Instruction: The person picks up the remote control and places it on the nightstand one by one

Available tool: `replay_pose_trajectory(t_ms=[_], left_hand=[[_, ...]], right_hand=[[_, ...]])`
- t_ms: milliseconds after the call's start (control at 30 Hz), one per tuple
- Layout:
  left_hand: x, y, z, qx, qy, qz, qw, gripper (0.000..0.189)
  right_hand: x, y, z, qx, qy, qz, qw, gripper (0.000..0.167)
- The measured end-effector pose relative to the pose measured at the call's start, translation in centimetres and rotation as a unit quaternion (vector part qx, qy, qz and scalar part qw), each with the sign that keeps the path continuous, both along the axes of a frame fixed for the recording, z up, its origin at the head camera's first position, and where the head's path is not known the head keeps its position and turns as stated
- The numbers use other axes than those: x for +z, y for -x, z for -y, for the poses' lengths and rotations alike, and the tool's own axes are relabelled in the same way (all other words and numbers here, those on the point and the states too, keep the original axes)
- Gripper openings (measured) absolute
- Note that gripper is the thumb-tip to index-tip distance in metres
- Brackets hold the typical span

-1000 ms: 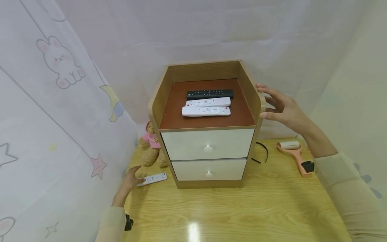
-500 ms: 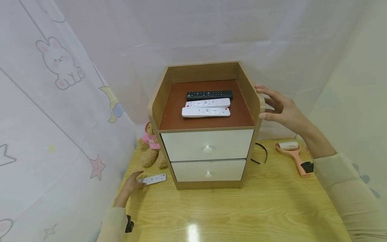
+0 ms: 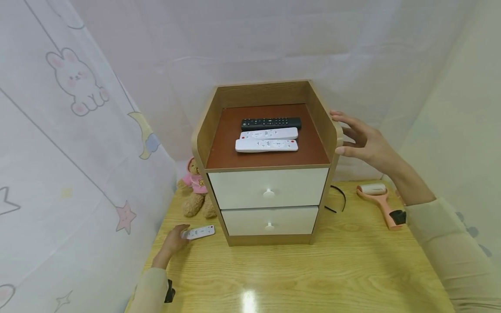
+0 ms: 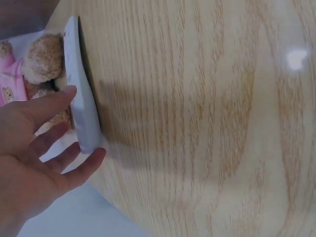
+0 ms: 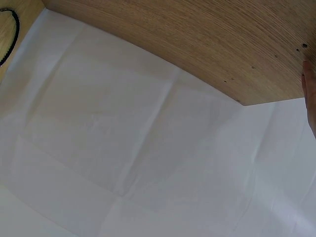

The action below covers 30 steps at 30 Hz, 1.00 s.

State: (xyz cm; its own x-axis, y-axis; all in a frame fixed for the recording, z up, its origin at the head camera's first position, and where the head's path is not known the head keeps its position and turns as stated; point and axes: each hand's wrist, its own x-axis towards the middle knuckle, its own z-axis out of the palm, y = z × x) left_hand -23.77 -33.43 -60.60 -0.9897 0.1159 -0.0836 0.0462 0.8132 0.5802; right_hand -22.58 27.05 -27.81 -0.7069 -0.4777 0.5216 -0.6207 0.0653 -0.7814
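Observation:
A white remote control lies on the wooden table, left of the small cabinet. My left hand is at its near-left end. In the left wrist view, the thumb tip overlaps the remote's edge while the other fingers are spread loosely around its lower end. My right hand rests against the cabinet's right side panel, thumb at the front edge and fingers spread along the outside. On the cabinet's brown top lie a black remote control and two white ones, the nearer overlapping the farther.
Two white drawers with round knobs face front, both closed. Behind the left hand sits a teddy bear in pink, partly hidden by the cabinet. To the right lie a black headband and a peach-handled lint roller. Printed curtains border the table.
My left hand has shifted slightly right and toward me beside the remote control. The right hand stays against the cabinet, and the remotes on top have not moved.

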Motion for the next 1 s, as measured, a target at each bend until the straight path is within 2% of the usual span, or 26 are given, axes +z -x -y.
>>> replay_pose_trajectory(t_ms=[267, 400, 500, 767, 867, 1000], left_hand=[[-0.9, 0.4, 0.6, -0.006, 0.036, -0.013, 0.9993, 0.051], [-1.1, 0.3, 0.6, 0.004, 0.056, -0.006, 0.9984, 0.049], [-1.4, 0.2, 0.6, 0.006, 0.066, -0.013, 0.9977, 0.048], [-2.3, -0.1, 1.1, 0.010, 0.073, -0.044, 0.9963, 0.044], [-2.3, -0.4, 1.3, 0.007, 0.070, -0.057, 0.9959, 0.042], [-1.9, -1.0, 1.4, 0.005, 0.042, -0.078, 0.9961, 0.041]], right_hand=[[0.7, -0.8, 0.6, 0.009, 0.005, -0.006, 0.9999, 0.072], [0.3, -0.3, 0.2, 0.008, 0.006, -0.003, 0.9999, 0.073], [-0.2, 0.2, -0.2, 0.003, 0.006, -0.001, 1.0000, 0.074], [-0.6, 0.7, -0.4, -0.006, 0.003, 0.001, 1.0000, 0.076], [-0.2, 0.2, -0.1, -0.001, 0.004, 0.001, 1.0000, 0.075], [0.3, -0.4, 0.3, 0.006, 0.005, -0.005, 1.0000, 0.073]])
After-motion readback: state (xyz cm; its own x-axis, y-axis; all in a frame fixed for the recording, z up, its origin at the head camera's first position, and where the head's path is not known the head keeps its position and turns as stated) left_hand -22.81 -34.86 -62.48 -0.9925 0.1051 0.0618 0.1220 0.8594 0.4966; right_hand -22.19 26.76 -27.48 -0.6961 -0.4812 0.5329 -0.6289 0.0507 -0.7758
